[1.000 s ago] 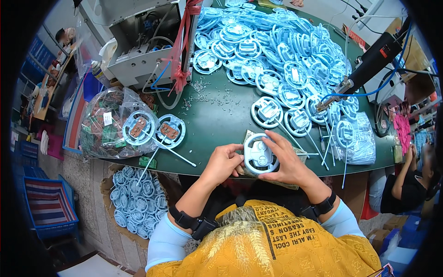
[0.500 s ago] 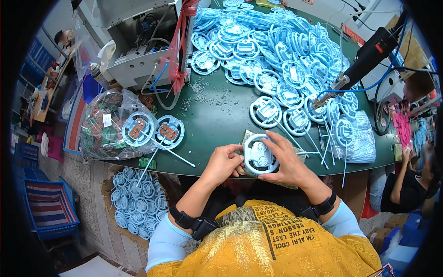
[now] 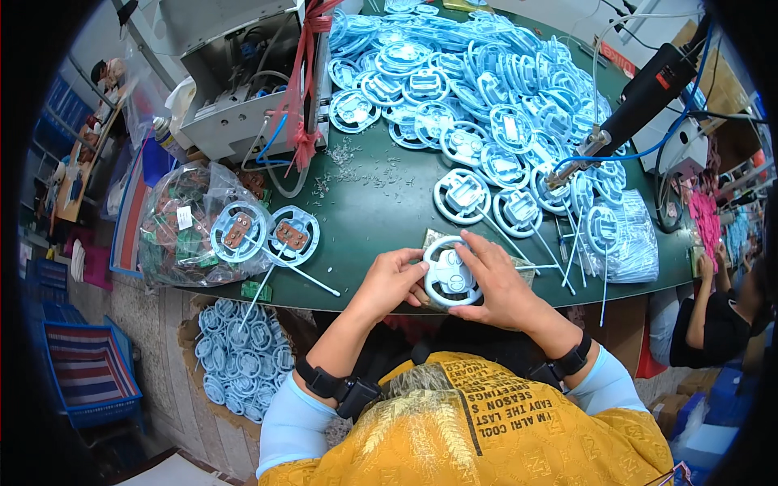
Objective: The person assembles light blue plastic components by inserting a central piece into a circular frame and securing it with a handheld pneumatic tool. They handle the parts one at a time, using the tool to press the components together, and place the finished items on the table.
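Both hands grip one pale blue ring-shaped plastic part (image 3: 450,274) at the green table's (image 3: 381,211) near edge: left hand (image 3: 395,280) steadies its rim, right hand (image 3: 496,279) presses fingers onto its centre, apparently seating something.

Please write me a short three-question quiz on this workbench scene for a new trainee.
1. True or false: both hands, the left hand and the right hand, hold the one round pale blue plastic part.
2. Multiple choice: where does the clear bag of small boards lie? A) at the person's left end of the green table B) under the hanging power tool C) in the striped basket on the floor
3. Fill in: the two parts with brown inserts lie to the person's ____ of the hands.

Key: 1 true; 2 A; 3 left.
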`<state>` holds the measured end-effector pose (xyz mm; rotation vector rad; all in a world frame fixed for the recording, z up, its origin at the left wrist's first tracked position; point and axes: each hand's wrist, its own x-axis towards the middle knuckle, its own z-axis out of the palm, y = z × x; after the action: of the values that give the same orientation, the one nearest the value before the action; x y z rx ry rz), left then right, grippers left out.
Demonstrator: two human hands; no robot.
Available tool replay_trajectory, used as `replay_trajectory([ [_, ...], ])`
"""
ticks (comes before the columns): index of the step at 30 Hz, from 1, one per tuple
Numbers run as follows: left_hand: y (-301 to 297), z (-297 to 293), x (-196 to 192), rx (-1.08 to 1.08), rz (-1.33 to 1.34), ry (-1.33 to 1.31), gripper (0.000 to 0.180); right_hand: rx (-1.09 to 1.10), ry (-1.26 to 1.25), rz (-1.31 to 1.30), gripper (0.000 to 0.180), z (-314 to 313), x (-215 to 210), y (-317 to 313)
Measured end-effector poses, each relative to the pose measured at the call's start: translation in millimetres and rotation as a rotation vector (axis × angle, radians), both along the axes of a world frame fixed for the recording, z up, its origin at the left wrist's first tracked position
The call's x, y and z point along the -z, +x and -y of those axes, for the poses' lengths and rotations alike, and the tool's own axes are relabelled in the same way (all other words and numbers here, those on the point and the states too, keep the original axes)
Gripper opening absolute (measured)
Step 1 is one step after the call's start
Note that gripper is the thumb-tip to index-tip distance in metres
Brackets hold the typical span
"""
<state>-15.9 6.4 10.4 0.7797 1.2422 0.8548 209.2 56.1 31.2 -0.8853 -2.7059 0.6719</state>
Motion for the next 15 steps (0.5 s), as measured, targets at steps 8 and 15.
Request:
replay_trajectory([
  [8, 1.0, -7.1, -0.1, 0.102, -0.090, -0.030, 0.033, -0.040, 0.037, 0.035, 0.099, 3.4, 15.1, 6.2],
  [15, 2.2, -9.5, 9.4, 0.059, -0.027, -0.049, 0.031, 0.007, 0.070, -0.035, 0.102, 11.1, 27.1, 3.2],
])
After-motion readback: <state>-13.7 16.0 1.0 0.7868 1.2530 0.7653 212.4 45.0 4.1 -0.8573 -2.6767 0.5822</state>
